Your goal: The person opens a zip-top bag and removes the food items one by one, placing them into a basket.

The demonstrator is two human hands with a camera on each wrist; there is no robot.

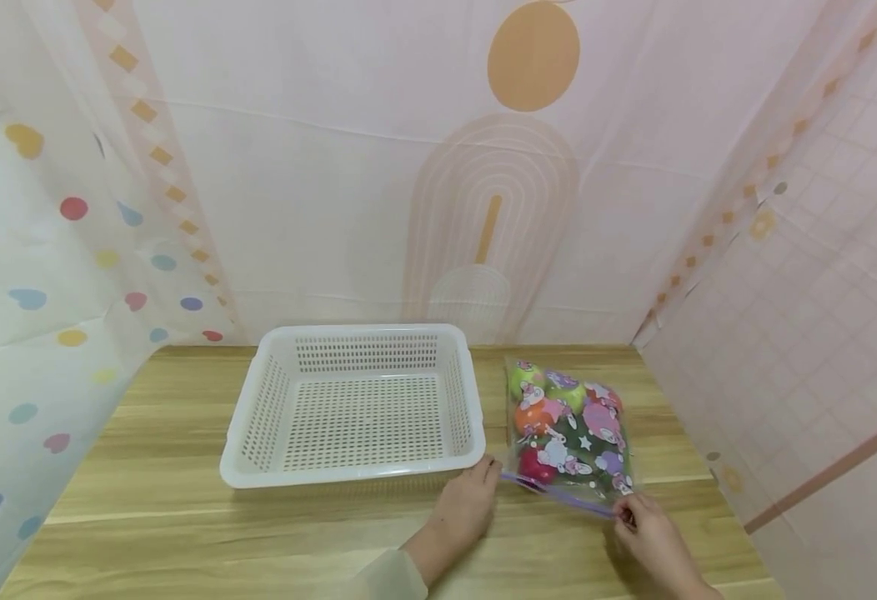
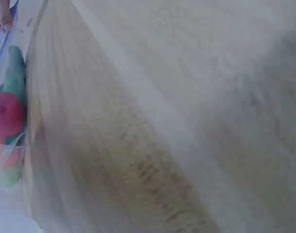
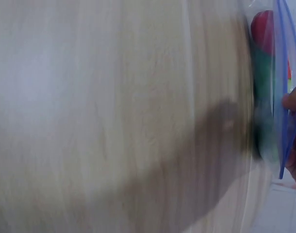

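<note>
Head view: white basket [image 1: 363,421] beside bag [image 1: 569,433], patterned backdrop [image 1: 318,208] behind.

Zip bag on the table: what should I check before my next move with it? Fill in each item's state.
1. Zip bag resting on the wooden table: ok.
2. Left hand holding the left end of the purple zip strip: ok.
3. Right hand pinching the strip's right end: ok.
4. Zip strip open along its whole length: cannot tell.
5. Left hand clear of the white basket: cannot tell; the fingertips are right by its near right corner.
6. Basket upright, open side up: ok.
</note>
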